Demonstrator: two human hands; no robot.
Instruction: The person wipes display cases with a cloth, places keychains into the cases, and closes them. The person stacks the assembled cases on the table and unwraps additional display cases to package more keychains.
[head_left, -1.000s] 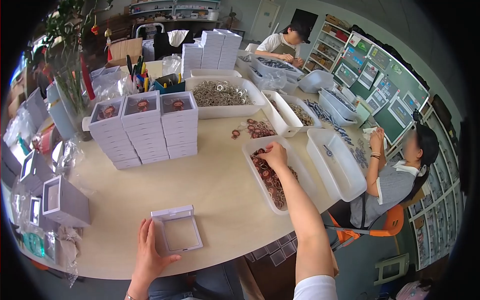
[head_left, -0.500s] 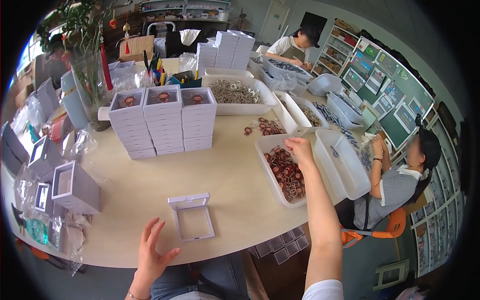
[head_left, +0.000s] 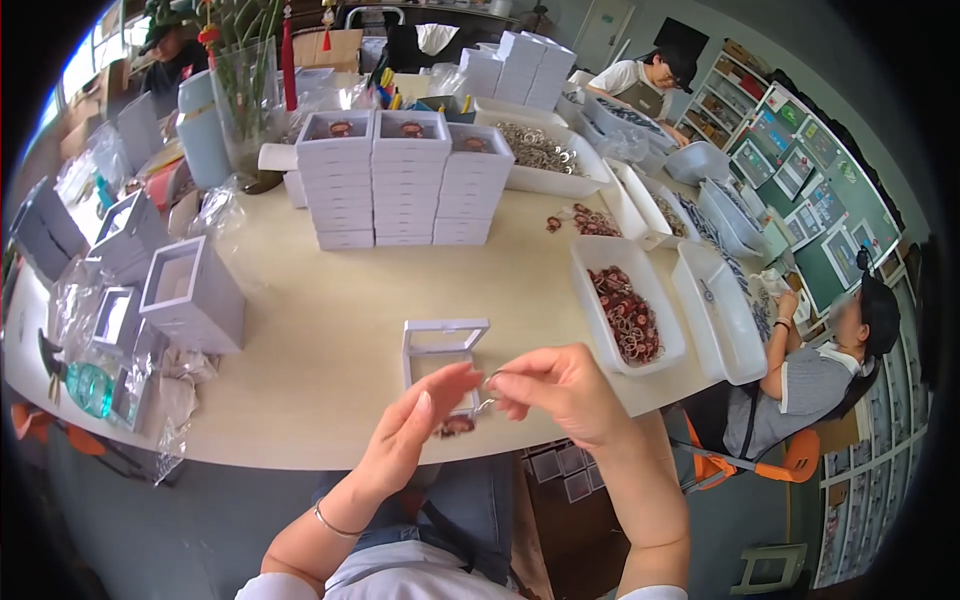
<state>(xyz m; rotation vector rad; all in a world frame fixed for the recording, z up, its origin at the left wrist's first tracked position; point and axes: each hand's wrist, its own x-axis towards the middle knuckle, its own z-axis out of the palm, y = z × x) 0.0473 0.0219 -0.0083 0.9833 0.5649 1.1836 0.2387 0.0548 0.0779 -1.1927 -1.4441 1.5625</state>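
My right hand pinches the metal ring of a keychain, its reddish-brown figure charm dangling below and slightly blurred. Close beside it, my left hand has its fingers stretched out; whether it touches the keychain I cannot tell. Behind both hands, an open white display frame rests on the table with its lid raised, its lower part covered by my fingers. To the right stands a white bin holding many more such keychains.
Stacks of white boxes with figure charms stand at the back. Empty-looking frames and plastic wrap lie at the left. Another white bin is at the right, near a seated person. Two more people sit farther back.
My right hand has come from the keychain bin to above the table's front edge, bringing a keychain. My left hand has risen toward it. The camera view has shifted.
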